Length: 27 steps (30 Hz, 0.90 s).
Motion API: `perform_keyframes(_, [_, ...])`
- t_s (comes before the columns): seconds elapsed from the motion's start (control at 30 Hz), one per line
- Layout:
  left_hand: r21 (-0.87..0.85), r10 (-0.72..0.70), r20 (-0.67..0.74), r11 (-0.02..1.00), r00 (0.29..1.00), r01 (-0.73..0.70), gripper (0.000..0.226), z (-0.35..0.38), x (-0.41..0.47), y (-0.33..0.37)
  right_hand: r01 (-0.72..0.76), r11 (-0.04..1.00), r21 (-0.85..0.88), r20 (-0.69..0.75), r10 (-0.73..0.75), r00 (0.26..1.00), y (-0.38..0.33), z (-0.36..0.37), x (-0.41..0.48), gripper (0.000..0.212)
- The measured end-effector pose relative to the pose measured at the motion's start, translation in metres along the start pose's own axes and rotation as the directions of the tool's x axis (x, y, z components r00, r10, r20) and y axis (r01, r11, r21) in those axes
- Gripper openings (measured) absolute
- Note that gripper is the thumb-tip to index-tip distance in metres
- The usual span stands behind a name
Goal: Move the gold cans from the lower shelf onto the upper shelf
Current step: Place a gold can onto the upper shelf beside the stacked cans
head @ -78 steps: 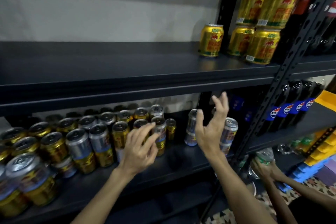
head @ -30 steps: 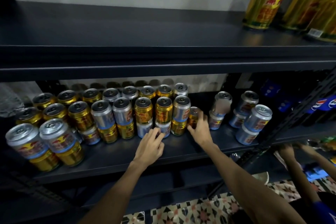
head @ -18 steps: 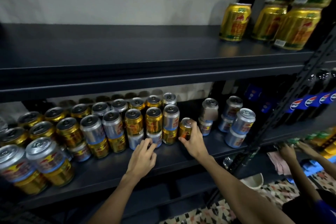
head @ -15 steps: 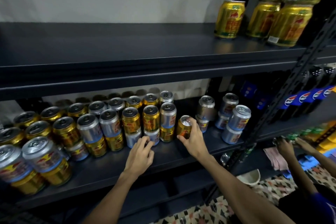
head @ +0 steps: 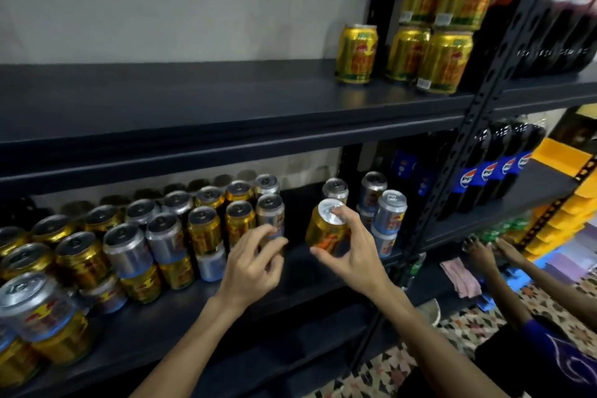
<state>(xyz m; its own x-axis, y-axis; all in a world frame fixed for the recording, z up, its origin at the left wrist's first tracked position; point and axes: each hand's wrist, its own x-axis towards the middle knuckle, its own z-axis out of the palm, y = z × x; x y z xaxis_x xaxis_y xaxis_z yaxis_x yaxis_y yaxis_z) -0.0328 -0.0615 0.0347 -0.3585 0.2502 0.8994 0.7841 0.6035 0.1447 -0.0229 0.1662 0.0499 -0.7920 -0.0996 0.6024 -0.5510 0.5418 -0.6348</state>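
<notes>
Nearest, nothing is held by the left hand (head: 255, 263), its fingers loosely curled in front of the stacked cans (head: 206, 229). A gold can (head: 326, 229) is gripped by the right hand (head: 352, 252), thumb low and fingertips on the lid, and is tilted above the lower shelf (head: 181, 317). It is best levelled, raised clear of the shelf edge, and set upright on the upper shelf (head: 193, 97) left of the gold cans (head: 357, 53) standing there. At far right, a Pepsi logo is seen on dark bottles (head: 484, 171); the can lettering is blurred.
</notes>
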Motion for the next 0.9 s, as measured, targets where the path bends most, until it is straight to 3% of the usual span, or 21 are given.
perform_keyframes(0.13, [0.026,0.209,-0.241,0.978,0.948,-0.209,0.016,-0.045,0.096,0.039,0.184,0.981,0.057,-0.116,-0.177,0.977,-0.060,-0.046,0.027,0.081])
perform_keyframes(0.2, [0.078,0.208,-0.315,0.978,0.926,-0.193,0.014,-0.072,0.143,0.049,0.292,0.956,0.037,-0.182,-0.281,0.942,-0.089,-0.070,0.050,0.078])
perform_keyframes(0.27, [0.109,0.098,-0.329,0.992,0.939,-0.065,0.017,-0.094,0.186,0.048,0.370,0.929,0.026,-0.222,-0.355,0.908,-0.116,-0.095,0.080,0.073])
perform_keyframes(0.37, [0.270,-0.269,-0.124,0.917,0.955,0.293,0.028,-0.112,0.231,0.032,0.374,0.926,0.048,-0.264,-0.350,0.899,-0.143,-0.124,0.136,0.073])
perform_keyframes(0.43, [0.449,-0.492,0.058,0.790,0.869,0.417,0.037,-0.115,0.245,0.016,0.349,0.936,0.038,-0.281,-0.325,0.903,-0.153,-0.138,0.174,0.074])
perform_keyframes(0.53, [0.535,-0.687,0.266,0.689,0.677,0.489,0.054,-0.112,0.249,0.003,0.278,0.961,0.002,-0.293,-0.265,0.919,-0.161,-0.151,0.221,0.074])
perform_keyframes(0.6, [0.574,-0.726,0.305,0.657,0.616,0.489,0.059,-0.111,0.248,0.001,0.229,0.973,-0.012,-0.299,-0.222,0.928,-0.163,-0.154,0.246,0.073])
perform_keyframes(0.73, [0.614,-0.743,0.353,0.643,0.569,0.458,0.063,-0.115,0.249,0.003,0.126,0.992,-0.021,-0.287,-0.127,0.949,-0.154,-0.153,0.285,0.074])
perform_keyframes(0.9, [0.619,-0.742,0.364,0.645,0.564,0.449,0.060,-0.115,0.251,0.005,0.041,0.999,-0.034,-0.243,-0.048,0.969,-0.136,-0.141,0.306,0.081])
